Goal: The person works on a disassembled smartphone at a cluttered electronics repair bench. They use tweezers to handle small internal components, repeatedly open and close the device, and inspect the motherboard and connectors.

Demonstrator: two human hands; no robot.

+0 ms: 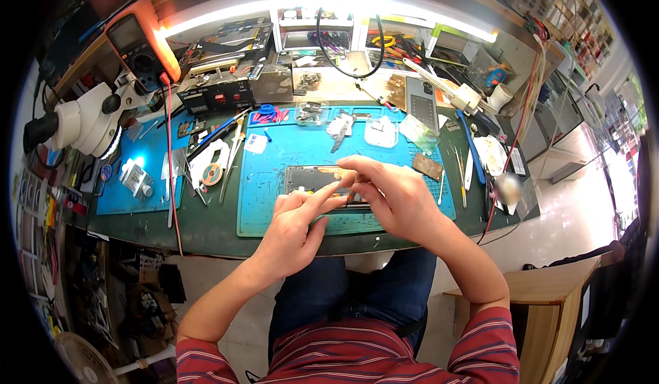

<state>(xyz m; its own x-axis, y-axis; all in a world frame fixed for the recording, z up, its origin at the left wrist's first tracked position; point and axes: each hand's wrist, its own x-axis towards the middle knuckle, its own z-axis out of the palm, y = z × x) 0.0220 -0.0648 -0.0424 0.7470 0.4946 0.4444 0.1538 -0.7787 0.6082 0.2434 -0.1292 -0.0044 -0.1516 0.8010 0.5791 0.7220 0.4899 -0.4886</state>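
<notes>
An opened phone (304,177) with a dark frame and bared inner parts lies on a blue work mat (261,209), partly covered by my hands. My left hand (290,231) reaches over its near left side, fingers stretched toward the right and thumb apart. At the phone's right part, my right hand (403,204) is bent with thumb and fingertips drawn together in a pinch. Its fingertips meet those of the left hand. Something small and dark seems to sit between them, too small to name.
A brown flat part (428,167) and tweezers (463,178) lie to the right. A clear parts box (311,113) stands at the back of the mat. On the left are a microscope (86,123), an orange multimeter (141,48) and a red cable (171,171) hanging over the edge.
</notes>
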